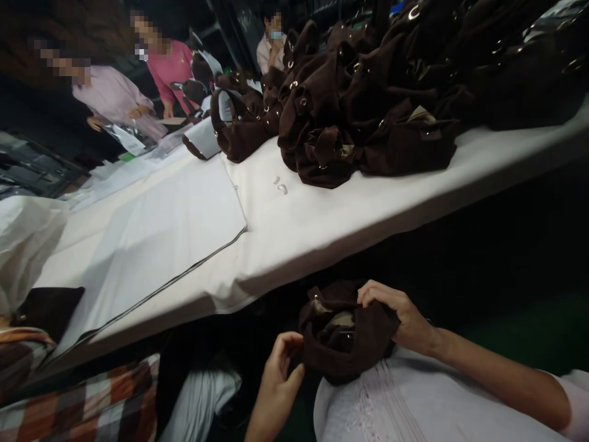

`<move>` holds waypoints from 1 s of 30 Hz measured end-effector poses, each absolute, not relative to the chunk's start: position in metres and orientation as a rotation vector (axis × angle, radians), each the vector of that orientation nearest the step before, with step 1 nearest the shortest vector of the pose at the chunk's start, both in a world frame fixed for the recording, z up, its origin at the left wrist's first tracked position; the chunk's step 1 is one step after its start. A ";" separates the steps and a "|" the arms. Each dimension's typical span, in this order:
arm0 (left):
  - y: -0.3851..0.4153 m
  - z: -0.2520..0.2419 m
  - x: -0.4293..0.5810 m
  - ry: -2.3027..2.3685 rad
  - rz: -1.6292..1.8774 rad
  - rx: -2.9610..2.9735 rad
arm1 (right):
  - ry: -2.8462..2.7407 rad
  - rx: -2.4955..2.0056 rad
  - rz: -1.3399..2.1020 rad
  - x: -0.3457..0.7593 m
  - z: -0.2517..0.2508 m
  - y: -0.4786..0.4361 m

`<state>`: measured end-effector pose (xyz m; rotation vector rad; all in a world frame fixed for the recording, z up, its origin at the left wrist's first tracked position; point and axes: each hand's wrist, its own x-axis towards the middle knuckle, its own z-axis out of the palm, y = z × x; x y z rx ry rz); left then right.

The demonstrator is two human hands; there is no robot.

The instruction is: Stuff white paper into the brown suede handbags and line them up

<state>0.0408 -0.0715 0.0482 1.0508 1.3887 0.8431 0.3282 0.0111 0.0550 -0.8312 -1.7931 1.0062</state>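
A dark brown suede bag [343, 334] rests on my lap, below the table's front edge, its mouth open and pale lining showing inside. My right hand [398, 316] grips the bag's upper right rim, fingers curled over the fabric. My left hand [280, 368] pinches the bag's left side, fingers closed on it. Both hands hold the same bag against my white top.
A long white-covered table [322, 227] runs across the view. A heap of matching brown bags [368, 104] fills its far right. A white sheet [156, 233] lies at the left, with small metal rings [280, 184] beside it. Three people stand at the far end. Plaid cloth [83, 399] sits lower left.
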 end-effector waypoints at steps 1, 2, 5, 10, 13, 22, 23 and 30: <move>-0.069 0.053 0.032 1.329 0.837 1.013 | -1.784 -0.773 1.003 0.325 0.058 0.009; -0.063 0.058 0.025 1.323 0.847 0.996 | -1.780 -0.714 1.001 0.321 0.063 0.007; -0.037 0.068 0.020 1.467 0.826 1.112 | -1.832 -0.480 1.012 0.304 0.074 0.002; -0.005 0.057 0.054 1.468 0.601 1.578 | -1.831 -0.294 1.004 0.287 0.081 -0.004; -0.016 0.040 0.077 1.620 0.654 1.743 | -1.868 -0.385 0.945 0.301 0.074 0.000; -0.068 -0.005 0.094 1.661 0.492 1.979 | -2.012 -0.885 1.216 0.374 0.041 0.020; -0.067 -0.005 0.095 1.643 0.530 2.006 | -2.066 -0.862 1.333 0.378 0.048 0.025; -0.057 0.012 0.099 1.503 0.760 2.142 | -2.440 -0.871 1.214 0.375 0.061 0.045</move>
